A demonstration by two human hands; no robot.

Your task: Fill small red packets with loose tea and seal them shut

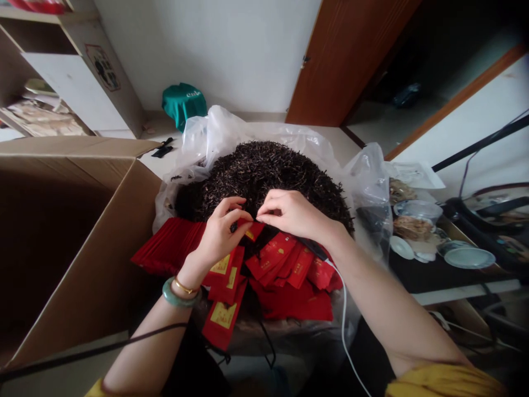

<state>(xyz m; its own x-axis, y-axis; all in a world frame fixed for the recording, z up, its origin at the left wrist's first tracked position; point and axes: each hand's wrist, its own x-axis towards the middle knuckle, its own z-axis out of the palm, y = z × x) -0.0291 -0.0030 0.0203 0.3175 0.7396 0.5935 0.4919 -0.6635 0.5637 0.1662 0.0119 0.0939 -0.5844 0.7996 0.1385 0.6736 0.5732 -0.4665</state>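
A small red packet [253,231] is held up in front of a big heap of dark, dry tea leaves [273,171]. My left hand [225,229] is closed on the packet's upper edge, thumb against fingers. Opposite it, my right hand [287,212] pinches the packet's top corner between thumb and fingertips. Below my hands lie loose red packets [275,256], some with gold print, and others with yellow labels [223,315]. To the left of my left hand stands a tight row of red packets [169,245]. Part of the held packet is hidden behind my left fingers.
A clear plastic bag [363,171] surrounds the tea. An open cardboard box [119,231] stands at left. On the right, a dark side table [417,278] carries bowls and a lidded tub [417,210]. A white cable [344,325] runs below my right forearm.
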